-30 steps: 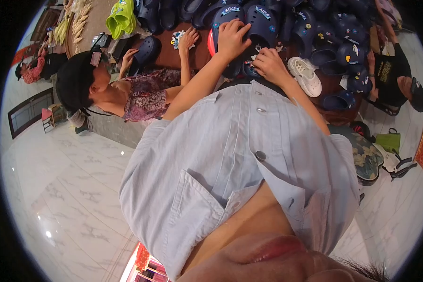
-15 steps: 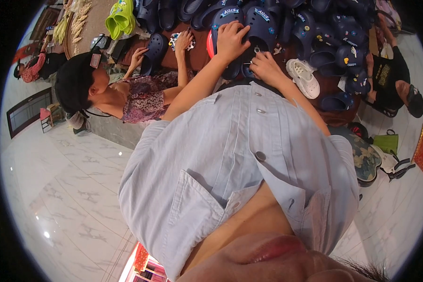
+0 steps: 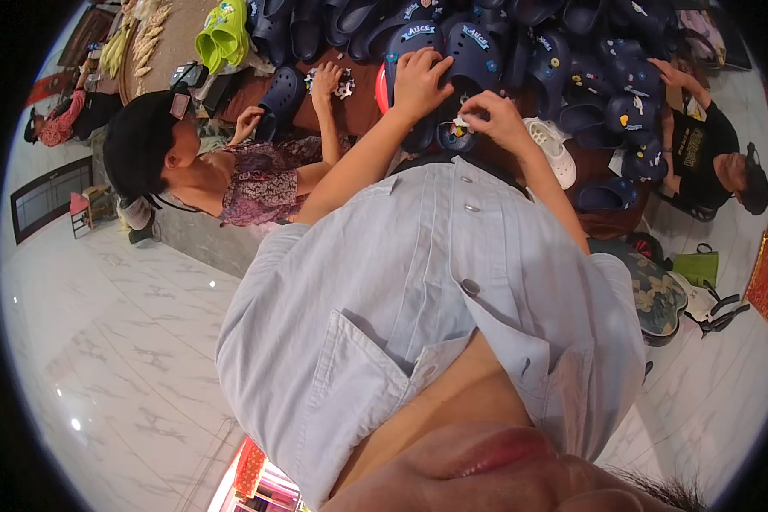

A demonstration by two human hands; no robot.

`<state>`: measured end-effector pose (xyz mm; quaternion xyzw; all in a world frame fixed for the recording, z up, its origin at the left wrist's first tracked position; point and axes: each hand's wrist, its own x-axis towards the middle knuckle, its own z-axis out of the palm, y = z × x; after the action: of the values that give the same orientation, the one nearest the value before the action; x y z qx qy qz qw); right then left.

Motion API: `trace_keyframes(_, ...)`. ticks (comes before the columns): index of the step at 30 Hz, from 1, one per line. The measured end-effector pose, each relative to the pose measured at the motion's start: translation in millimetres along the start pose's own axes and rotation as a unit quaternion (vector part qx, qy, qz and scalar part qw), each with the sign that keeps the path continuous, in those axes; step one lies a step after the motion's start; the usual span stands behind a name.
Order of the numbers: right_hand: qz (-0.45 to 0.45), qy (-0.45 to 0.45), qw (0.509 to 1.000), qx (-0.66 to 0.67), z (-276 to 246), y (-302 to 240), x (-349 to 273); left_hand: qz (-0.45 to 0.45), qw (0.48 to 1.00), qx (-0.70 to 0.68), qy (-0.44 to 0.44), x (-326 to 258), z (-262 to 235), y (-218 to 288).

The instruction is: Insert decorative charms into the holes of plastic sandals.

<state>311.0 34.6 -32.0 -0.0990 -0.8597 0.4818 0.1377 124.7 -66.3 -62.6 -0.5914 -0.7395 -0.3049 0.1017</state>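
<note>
My left hand [image 3: 422,78] lies flat on a navy clog [image 3: 408,44] at the near edge of a brown table [image 3: 358,107]. Just to its right, my right hand [image 3: 497,115] pinches a small white charm [image 3: 461,125] and holds it over another navy clog [image 3: 452,138]. Many more navy clogs [image 3: 606,77], some with charms on them, cover the table beyond my hands. My light blue shirt [image 3: 418,282] fills the middle of the picture.
A person in a black cap [image 3: 141,141] sits at the left, one hand [image 3: 324,78] on loose charms [image 3: 343,84]. Another person in a black shirt [image 3: 700,149] reaches in from the right. Also in view are yellow-green clogs [image 3: 222,34], a white clog [image 3: 555,147], a floral stool [image 3: 657,294] and a marble floor [image 3: 119,341].
My right hand has shifted a little over the clog with the charm. My left hand stays on its clog. The person at the left has moved a dark clog slightly nearer.
</note>
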Motion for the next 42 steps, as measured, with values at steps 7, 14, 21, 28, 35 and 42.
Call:
trace_keyframes(7,0.158,0.184,0.964,0.113,-29,36,23,-0.001,1.000,-0.005,-0.004,2,-2,2)
trace_keyframes(14,0.019,0.160,0.984,-0.073,-28,44,73,-0.010,1.000,-0.007,-0.001,1,-2,1)
trace_keyframes(21,-0.033,0.145,0.983,-0.106,-18,56,109,0.000,1.000,-0.011,0.016,1,-1,1)
trace_keyframes(28,-0.113,0.092,0.969,-0.202,-18,62,115,-0.011,1.000,-0.011,0.005,-2,-3,2)
trace_keyframes(35,-0.172,0.126,0.951,-0.225,-14,63,105,-0.002,1.000,-0.010,0.014,-2,-3,3)
trace_keyframes(42,-0.065,0.189,0.969,-0.147,-11,60,104,-0.003,1.000,-0.009,0.010,-2,-5,5)
